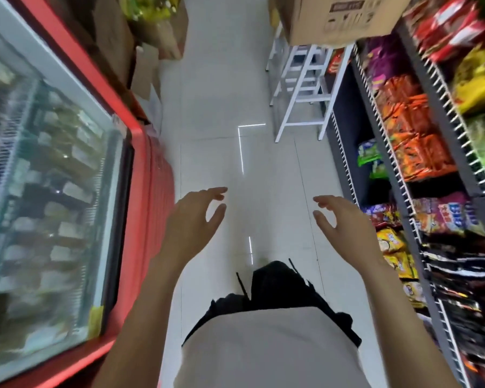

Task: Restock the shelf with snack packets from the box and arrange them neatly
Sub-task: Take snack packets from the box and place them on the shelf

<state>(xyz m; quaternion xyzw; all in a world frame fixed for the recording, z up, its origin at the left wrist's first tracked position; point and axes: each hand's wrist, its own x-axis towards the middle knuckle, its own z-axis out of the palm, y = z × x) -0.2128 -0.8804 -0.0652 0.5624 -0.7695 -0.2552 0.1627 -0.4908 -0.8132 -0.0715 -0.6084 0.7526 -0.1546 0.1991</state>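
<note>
A red chest freezer [140, 191] lines the left of the pale tiled aisle floor [221, 107], over which the left hand [192, 217] and right hand [345, 222] hover empty, fingers loosely spread, while the cardboard box [333, 21] sits atop a white step stool [303, 91] beside the snack-filled shelf [420, 152] on the right.

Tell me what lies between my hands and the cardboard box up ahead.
In the head view, only bare white floor tiles and a white step stool under the cardboard box lie beyond the empty left hand and right hand.
</note>
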